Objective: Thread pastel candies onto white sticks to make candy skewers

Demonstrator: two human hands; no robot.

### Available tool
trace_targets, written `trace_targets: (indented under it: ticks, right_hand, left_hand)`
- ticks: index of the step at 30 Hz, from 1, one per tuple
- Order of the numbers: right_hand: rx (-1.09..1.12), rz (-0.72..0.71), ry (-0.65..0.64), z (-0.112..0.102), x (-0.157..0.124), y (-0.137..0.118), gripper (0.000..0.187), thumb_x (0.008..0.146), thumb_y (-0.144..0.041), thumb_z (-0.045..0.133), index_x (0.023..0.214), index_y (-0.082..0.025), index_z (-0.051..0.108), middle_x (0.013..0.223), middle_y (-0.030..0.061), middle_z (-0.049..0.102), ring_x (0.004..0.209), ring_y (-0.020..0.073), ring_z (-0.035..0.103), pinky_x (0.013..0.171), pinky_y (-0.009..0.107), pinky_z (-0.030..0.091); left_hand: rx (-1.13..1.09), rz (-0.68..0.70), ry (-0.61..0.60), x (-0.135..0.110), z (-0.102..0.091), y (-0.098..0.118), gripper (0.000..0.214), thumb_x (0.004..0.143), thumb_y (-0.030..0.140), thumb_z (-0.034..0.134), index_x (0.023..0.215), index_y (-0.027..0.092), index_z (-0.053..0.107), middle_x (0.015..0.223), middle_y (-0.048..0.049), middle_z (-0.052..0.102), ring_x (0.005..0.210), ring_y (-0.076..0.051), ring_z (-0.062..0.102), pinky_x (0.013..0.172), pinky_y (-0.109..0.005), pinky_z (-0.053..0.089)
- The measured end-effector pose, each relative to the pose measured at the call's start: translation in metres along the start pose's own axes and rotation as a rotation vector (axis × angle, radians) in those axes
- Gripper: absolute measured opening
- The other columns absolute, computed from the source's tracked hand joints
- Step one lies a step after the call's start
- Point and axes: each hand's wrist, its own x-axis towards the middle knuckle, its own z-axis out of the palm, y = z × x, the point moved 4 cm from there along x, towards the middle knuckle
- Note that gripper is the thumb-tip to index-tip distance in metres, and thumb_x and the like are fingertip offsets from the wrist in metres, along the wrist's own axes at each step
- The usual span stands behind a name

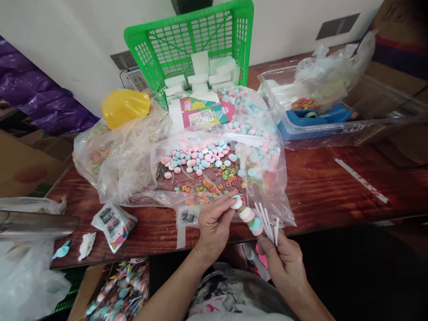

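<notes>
My left hand (pixel 214 223) pinches a white candy disc (pixel 236 203) at the top of a stick threaded with pink, white and blue candies (pixel 250 219). My right hand (pixel 284 258) grips that candy stick together with a few bare white sticks (pixel 267 220) near the table's front edge. Just beyond my hands lies an open clear bag (pixel 200 169) spread with pink and blue candy discs and small coloured ring candies. More white sticks (pixel 247 139) lie on the bag.
A green basket (pixel 187 44) with white blocks stands at the back, beside a yellow lid (pixel 125 106). A clear tray (pixel 334 129) holds a blue tape dispenser (pixel 314 117). Label packets (pixel 113 223) lie at left. A box of finished candy sticks (pixel 117 294) sits below.
</notes>
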Motion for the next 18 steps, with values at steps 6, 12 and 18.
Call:
trace_targets:
  ticks: [6, 12, 18]
  right_hand:
    - [0.053, -0.03, -0.008, 0.005, 0.006, -0.002, 0.016, 0.092, -0.019, 0.046, 0.08, -0.018, 0.056, 0.051, -0.0067, 0.045, 0.042, 0.0079, 0.043, 0.044, 0.019, 0.035]
    - [-0.023, -0.128, -0.036, 0.001, 0.002, -0.002, 0.012, 0.09, -0.013, 0.046, 0.09, -0.018, 0.057, 0.056, -0.0054, 0.048, 0.045, 0.0088, 0.045, 0.046, 0.02, 0.036]
    - [0.019, -0.113, -0.04, 0.002, -0.001, -0.007, 0.014, 0.092, -0.014, 0.045, 0.091, -0.019, 0.058, 0.056, -0.0058, 0.047, 0.045, 0.0087, 0.044, 0.047, 0.02, 0.038]
  left_hand:
    - [-0.209, -0.163, -0.002, -0.001, 0.002, 0.007, 0.021, 0.08, 0.018, 0.068, 0.098, 0.026, 0.075, 0.116, -0.0061, 0.069, 0.113, -0.022, 0.062, 0.101, -0.037, 0.047]
    - [-0.581, -0.538, 0.084, 0.01, 0.014, 0.003, 0.026, 0.077, 0.038, 0.07, 0.093, 0.017, 0.07, 0.07, -0.0018, 0.067, 0.072, -0.017, 0.068, 0.074, -0.032, 0.055]
    - [-0.658, -0.575, 0.118, -0.008, 0.031, 0.001, 0.026, 0.078, 0.039, 0.069, 0.074, 0.015, 0.061, 0.072, -0.0024, 0.065, 0.066, -0.015, 0.065, 0.065, -0.027, 0.053]
